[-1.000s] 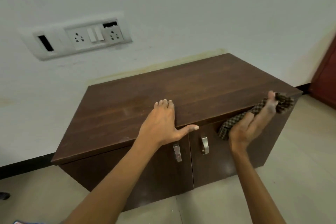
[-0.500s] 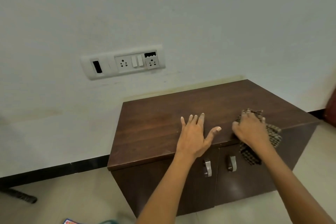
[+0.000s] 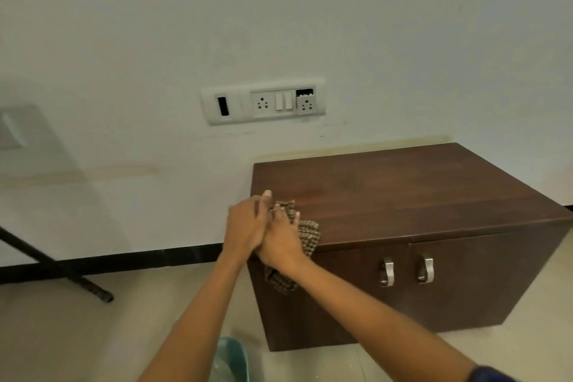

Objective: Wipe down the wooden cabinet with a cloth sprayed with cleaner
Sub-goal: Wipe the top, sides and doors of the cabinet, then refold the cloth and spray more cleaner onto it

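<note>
While both hands crowd the near-left corner of the wooden cabinet (image 3: pixel 403 195), the right hand (image 3: pixel 283 240) lies flat on the checked cloth (image 3: pixel 307 234), pressing it to the top, and the left hand (image 3: pixel 246 225) rests open against its side, gripping nothing that can be seen. Part of the cloth hangs over the front edge. From here nearly the whole top runs off to the right along its long axis, so the person's next stroke probably sweeps rightward, led by the right hand.
</note>
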